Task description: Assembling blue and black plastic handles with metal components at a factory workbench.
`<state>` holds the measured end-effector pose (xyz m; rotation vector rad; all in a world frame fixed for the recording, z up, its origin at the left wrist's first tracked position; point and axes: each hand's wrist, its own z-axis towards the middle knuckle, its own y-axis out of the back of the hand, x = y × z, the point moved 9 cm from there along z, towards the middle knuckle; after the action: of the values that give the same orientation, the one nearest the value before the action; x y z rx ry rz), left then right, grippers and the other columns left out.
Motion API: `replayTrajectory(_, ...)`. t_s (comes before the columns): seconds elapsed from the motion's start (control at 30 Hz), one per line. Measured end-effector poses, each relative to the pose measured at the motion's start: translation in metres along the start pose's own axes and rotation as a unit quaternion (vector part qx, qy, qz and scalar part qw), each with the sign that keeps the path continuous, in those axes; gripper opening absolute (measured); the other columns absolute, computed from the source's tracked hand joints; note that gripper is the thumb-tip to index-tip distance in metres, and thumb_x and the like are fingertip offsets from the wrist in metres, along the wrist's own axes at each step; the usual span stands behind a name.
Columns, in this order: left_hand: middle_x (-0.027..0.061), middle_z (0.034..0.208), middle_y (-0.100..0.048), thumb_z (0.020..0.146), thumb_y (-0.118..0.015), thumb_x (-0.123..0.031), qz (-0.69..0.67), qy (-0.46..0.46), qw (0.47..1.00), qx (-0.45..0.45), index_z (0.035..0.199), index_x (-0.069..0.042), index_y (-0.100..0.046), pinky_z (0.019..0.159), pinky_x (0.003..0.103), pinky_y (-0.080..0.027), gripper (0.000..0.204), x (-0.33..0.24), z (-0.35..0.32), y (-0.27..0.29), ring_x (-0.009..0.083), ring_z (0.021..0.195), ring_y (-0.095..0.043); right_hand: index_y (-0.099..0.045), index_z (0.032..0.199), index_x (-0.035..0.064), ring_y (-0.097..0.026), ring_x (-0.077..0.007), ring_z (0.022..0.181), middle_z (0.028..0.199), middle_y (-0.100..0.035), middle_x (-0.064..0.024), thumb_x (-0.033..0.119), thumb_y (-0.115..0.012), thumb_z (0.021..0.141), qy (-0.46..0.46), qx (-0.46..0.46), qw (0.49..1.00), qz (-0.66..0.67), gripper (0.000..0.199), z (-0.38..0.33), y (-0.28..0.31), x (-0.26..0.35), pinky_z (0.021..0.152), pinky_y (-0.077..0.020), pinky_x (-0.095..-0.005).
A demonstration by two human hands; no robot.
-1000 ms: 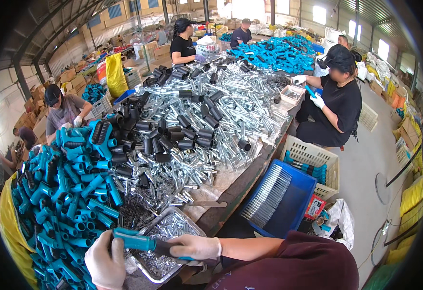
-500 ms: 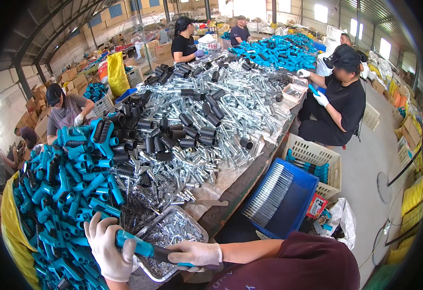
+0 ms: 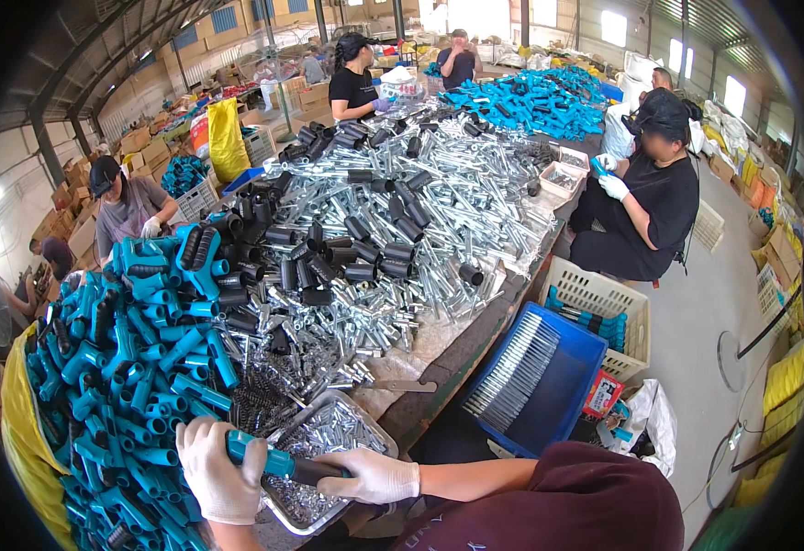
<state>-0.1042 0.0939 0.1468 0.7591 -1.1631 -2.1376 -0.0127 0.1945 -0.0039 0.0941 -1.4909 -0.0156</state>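
White gloves cover both my hands. My left hand [image 3: 211, 476] is closed round one end of a teal plastic tool handle [image 3: 279, 462]. On the handle's other end sits a black tubular sleeve [image 3: 312, 471], and my right hand [image 3: 373, 475] is wrapped round it. My palms hide both ends of the piece. Beneath it lies a pale tray [image 3: 372, 424] of small metal parts. A large heap of teal handles [image 3: 127, 358] rises beside my left hand. Behind the tray are dark coiled springs [image 3: 269, 386].
Metal rods [image 3: 439, 202] and black sleeves [image 3: 361, 248] are piled across the table. A flat metal blade [image 3: 402, 387] lies at its edge. Right of it stand a blue bin [image 3: 563, 404] of rods and a cream crate [image 3: 636, 308]. A co-worker [image 3: 645, 193] sits at the right; others are farther off.
My left hand has shifted slightly right and down with the handle. My right fingers look more tucked round the black sleeve. The right-hand co-worker's hands have come together.
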Motion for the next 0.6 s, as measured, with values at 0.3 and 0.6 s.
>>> replayTrajectory(0.3,0.0286,0.151,-0.032,0.078,-0.054,-0.034,-0.551,-0.044,0.831,-0.061,0.081,-0.003,-0.053,0.108,0.052,-0.031,0.031,0.005,-0.015,-0.013,0.0431,0.135,-0.037,-0.05,0.11,0.0101,-0.04,-0.006,0.041,0.067,-0.045,0.0021,0.043,-0.046,0.1,-0.138,0.196,0.896,0.374,0.034,-0.025,-0.044,-0.003,0.033,-0.0311,-0.0227)
replayTrajectory(0.6,0.0129,0.054,-0.056,0.099,-0.036,-0.05,-0.763,-0.111,0.634,-0.06,0.064,-0.012,-0.041,0.111,0.054,-0.026,0.052,-0.006,-0.007,0.019,0.0264,0.063,-0.054,-0.049,0.114,0.0124,-0.039,-0.0046,0.041,0.066,-0.046,0.0019,0.039,-0.046,0.1,-0.232,0.179,0.894,0.339,0.03,-0.031,-0.007,-0.029,0.034,-0.0303,-0.0212)
